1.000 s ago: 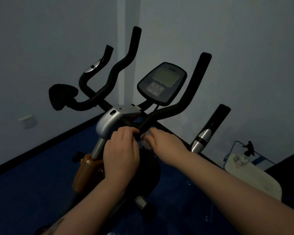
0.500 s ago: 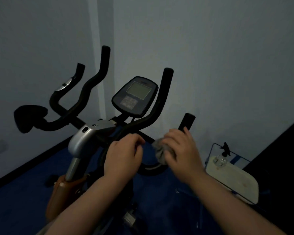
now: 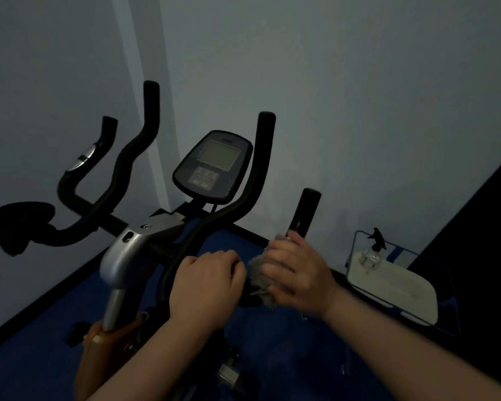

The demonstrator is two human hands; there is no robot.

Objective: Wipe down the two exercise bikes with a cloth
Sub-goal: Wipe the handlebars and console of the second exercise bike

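**Cloth on the right handlebar**

Your right hand (image 3: 297, 277) curls its fingers round the grey cloth (image 3: 261, 280), pressing it on the exercise bike (image 3: 128, 256) handlebar below the console (image 3: 213, 166). Your left hand (image 3: 206, 287), just left, grips the bar.

The black handlebars (image 3: 206, 227) crowd the middle: two tall uprights rise on either side of the console (image 3: 213, 166), leaving only narrow gaps beside it. A shorter grip (image 3: 305, 209) stands just above the right hand (image 3: 297, 273), blocking the way straight up. The left hand (image 3: 206, 287) sits just beside the right, with the cloth (image 3: 261, 276) between them. Right of the grip, open space runs to the tray (image 3: 394, 293) holding a spray bottle (image 3: 372, 247).
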